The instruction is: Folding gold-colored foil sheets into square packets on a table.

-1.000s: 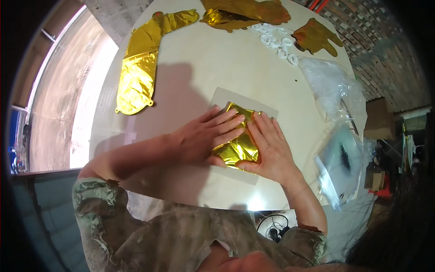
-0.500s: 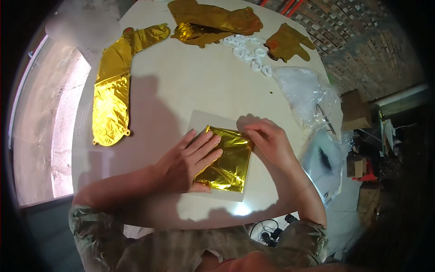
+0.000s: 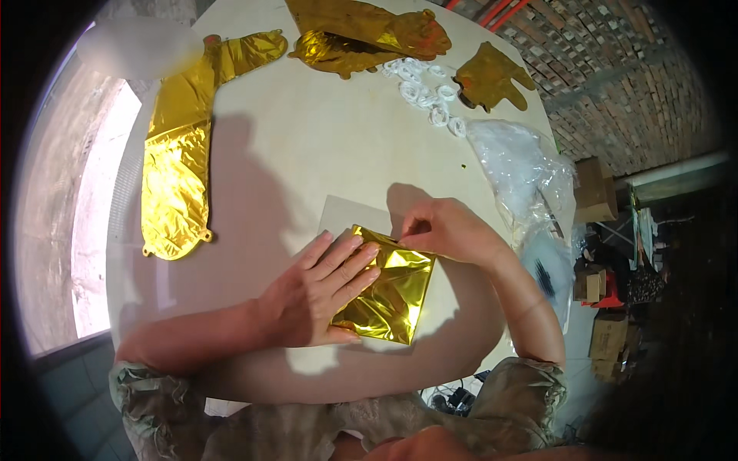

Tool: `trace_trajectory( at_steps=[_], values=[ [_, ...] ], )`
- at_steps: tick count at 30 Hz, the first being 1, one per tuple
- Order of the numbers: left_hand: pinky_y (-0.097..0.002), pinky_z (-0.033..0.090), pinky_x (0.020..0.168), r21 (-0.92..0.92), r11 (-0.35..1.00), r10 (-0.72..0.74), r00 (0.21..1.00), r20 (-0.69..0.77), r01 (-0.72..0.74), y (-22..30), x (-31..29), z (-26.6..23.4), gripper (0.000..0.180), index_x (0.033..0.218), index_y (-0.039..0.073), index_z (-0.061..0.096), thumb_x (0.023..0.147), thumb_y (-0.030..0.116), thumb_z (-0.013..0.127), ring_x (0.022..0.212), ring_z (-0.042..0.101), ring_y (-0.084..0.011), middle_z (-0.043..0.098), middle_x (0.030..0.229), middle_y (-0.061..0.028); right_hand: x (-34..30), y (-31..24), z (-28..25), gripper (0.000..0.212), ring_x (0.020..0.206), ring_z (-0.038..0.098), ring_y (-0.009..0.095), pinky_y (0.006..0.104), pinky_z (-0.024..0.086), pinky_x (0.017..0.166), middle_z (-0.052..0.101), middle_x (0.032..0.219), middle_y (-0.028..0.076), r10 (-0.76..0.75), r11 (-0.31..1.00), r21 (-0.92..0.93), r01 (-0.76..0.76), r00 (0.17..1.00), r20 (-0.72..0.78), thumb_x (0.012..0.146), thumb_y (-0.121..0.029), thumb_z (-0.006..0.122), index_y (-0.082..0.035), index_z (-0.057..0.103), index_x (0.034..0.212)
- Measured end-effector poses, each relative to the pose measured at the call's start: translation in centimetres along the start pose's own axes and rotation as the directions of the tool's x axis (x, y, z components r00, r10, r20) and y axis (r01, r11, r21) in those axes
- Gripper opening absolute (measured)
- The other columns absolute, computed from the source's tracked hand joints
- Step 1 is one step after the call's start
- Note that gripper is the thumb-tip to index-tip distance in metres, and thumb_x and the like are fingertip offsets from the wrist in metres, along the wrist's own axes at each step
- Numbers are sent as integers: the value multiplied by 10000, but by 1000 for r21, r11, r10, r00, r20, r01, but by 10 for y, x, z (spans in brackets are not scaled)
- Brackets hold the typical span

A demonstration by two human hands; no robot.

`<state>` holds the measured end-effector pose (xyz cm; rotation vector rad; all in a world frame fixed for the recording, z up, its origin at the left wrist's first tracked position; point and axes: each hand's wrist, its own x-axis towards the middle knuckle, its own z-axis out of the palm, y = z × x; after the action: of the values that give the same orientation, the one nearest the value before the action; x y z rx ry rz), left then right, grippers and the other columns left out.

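Observation:
A flat square of folded gold foil balloon [image 3: 393, 303] lies near the table's front edge, over a thin pale square sheet [image 3: 336, 213] that sticks out at its far left corner. My left hand [image 3: 311, 288] rests flat on the foil's left part, fingers stretched out. At the foil's far edge my right hand [image 3: 446, 233] is closed in a pinch; its fingertips hold that edge, though the exact grip is partly hidden.
To the left lies a flat, bent gold foil balloon [image 3: 175, 184]. More gold foil pieces [image 3: 369, 34] [image 3: 492, 77] are at the back, beside several white ribbon rings [image 3: 419, 92]. Clear plastic bags [image 3: 511, 161] cover the right edge; cardboard boxes [image 3: 596, 188] stand beyond it.
My right hand has shifted left along the foil's far edge, its fingers curled more tightly. The foil looks slightly turned and more creased. My left hand stays flat on it.

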<state>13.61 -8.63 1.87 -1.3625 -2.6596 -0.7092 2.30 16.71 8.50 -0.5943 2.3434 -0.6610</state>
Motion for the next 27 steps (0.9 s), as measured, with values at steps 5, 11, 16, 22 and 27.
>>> trace_trajectory(
  at_steps=[5, 11, 16, 22, 27],
  values=[
    [-573, 256, 1180, -2, 1000, -6, 1000, 14, 6, 2, 2, 0, 959, 1399, -33, 535, 708, 586, 777, 1449, 363, -442, 456, 1512, -256, 7, 10, -6, 174, 777, 679, 147, 300, 537, 738, 739, 869, 79, -3, 994, 109, -8, 994, 106, 882, -150, 736, -6, 722, 978],
    [-555, 228, 1197, 12, 1000, -24, 999, 24, 24, 1, -1, 1, 953, 1405, -30, 533, 723, 595, 767, 1457, 357, -420, 446, 1525, -244, 17, 3, -11, 218, 784, 665, 109, 280, 527, 740, 736, 861, 84, -12, 998, 55, -3, 962, 271, 902, -188, 715, 5, 719, 1001],
    [-559, 214, 1201, 14, 1000, -23, 999, 26, 23, 2, 3, -1, 969, 1422, -30, 514, 723, 590, 772, 1461, 349, -420, 444, 1524, -246, 17, 6, -15, 162, 749, 657, 113, 278, 521, 720, 711, 792, 59, -35, 988, 154, -10, 958, 285, 858, -162, 748, -29, 713, 943],
    [-534, 229, 1195, 48, 998, -35, 998, 59, 33, 2, 1, -5, 934, 1439, -23, 505, 785, 611, 712, 1456, 359, -396, 434, 1543, -219, 3, 12, -5, 236, 823, 673, 206, 324, 536, 751, 708, 962, 60, -207, 966, -167, 196, 977, -51, 831, -162, 791, -64, 713, 1030],
    [-534, 221, 1200, 51, 998, -41, 994, 100, 36, 4, 3, -8, 950, 1447, -29, 489, 793, 627, 695, 1455, 352, -397, 419, 1552, -215, -30, 50, 10, 433, 1312, 495, 344, 451, 428, 1060, 546, 1423, 146, -504, 846, -304, 438, 842, -192, 844, -293, 797, -113, 707, 1227]
  ],
)
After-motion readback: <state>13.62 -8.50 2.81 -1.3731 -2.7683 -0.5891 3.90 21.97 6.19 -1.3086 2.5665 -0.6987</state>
